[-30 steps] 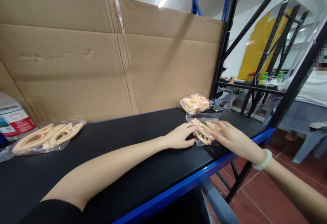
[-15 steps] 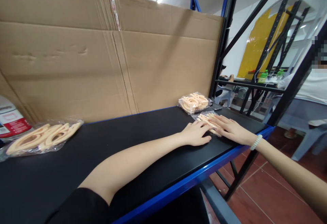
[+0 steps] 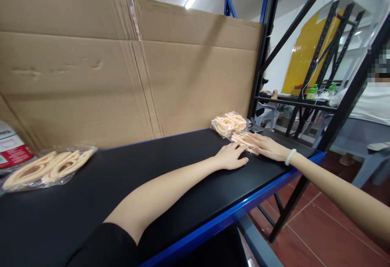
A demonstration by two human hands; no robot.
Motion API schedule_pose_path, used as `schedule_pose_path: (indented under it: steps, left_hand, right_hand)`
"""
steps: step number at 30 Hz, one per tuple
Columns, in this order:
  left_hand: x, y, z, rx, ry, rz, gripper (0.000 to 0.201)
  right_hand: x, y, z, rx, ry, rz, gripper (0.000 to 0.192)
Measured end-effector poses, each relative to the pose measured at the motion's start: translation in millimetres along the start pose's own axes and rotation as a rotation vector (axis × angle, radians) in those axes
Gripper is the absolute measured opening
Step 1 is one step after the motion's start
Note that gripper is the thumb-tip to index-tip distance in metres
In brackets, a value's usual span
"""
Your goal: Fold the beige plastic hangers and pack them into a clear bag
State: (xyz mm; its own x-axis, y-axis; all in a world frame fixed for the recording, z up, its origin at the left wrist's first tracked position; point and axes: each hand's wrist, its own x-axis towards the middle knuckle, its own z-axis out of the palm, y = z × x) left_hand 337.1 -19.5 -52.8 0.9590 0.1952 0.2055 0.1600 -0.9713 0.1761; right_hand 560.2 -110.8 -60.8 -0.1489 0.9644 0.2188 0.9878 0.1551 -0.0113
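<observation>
My left hand (image 3: 230, 156) reaches across the black tabletop with its fingers outstretched, the fingertips at the near left edge of a clear plastic packet of pale peach-coloured pieces (image 3: 243, 138). From the right, my right hand (image 3: 270, 147) lies flat over the same packet, fingers stretched out, with a pale beaded bracelet at its wrist. Both hands are open, and they partly cover the packet. Just behind it sits a second plastic packet (image 3: 229, 124) of peach-coloured pieces with ring-shaped openings, apart from my fingers.
Another bagged set of pieces (image 3: 50, 169) lies at the left beside a red-and-white labelled container (image 3: 14, 149). A cardboard wall (image 3: 195, 72) stands along the back. The table has a blue front edge (image 3: 231, 210). A black post (image 3: 344, 104) rises at right, with a seated person beyond.
My right hand has shifted slightly left and farther over the packet. My left hand stays at the packet's edge. The view has moved a little.
</observation>
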Motion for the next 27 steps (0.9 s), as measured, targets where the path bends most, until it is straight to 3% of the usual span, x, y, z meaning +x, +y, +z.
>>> schedule_pose_path:
  steps: [3, 6, 10, 13, 15, 18, 20, 21, 25, 27]
  left_hand:
    - [-16.0, -5.3, -8.2, -0.022, 0.000, 0.028, 0.052]
    - [-48.0, -18.7, -25.4, -0.048, 0.011, 0.028, 0.056]
    - [-111.5, -47.7, -55.6, -0.032, 0.209, 0.095, 0.034]
    - [-163.0, -65.7, -78.1, 0.017, 0.347, 0.050, 0.025]
    - [-194.8, -72.7, -91.6, 0.066, 0.412, -0.018, 0.021]
    - [-237.0, -81.3, -108.9, 0.162, 0.496, -0.106, 0.019]
    - [-262.4, -90.2, -118.5, 0.281, 0.501, -0.222, 0.020]
    - [-274.6, -96.1, -122.9, 0.348, 0.485, -0.304, 0.020]
    - [-322.4, -124.9, -138.1, 0.508, 0.444, -0.624, 0.024]
    - [-346.1, -138.9, -143.7, 0.553, 0.460, -0.794, 0.032]
  right_hand:
    - [-0.3, -2.2, 1.6, 0.076, 0.008, 0.003, 0.057]
    - [-3.0, 0.3, 1.5, 0.244, 0.161, 0.030, 0.060]
    - [1.0, 3.8, -7.9, 0.502, 0.489, 0.172, 0.062]
    - [20.7, -19.4, -23.9, 0.716, 0.606, 0.194, 0.056]
    - [43.1, -56.3, -34.8, 0.793, 0.571, 0.039, 0.049]
    - [83.0, -138.2, -43.3, 1.086, 0.267, -0.178, 0.043]
    - [110.6, -199.8, -42.0, 1.059, 0.050, -0.382, 0.039]
    - [125.0, -229.9, -39.5, 0.966, 0.000, -0.453, 0.036]
    - [191.6, -334.7, -22.1, 0.630, 0.042, -0.738, 0.020]
    - [227.6, -376.4, -10.5, 0.498, 0.085, -0.751, 0.022]
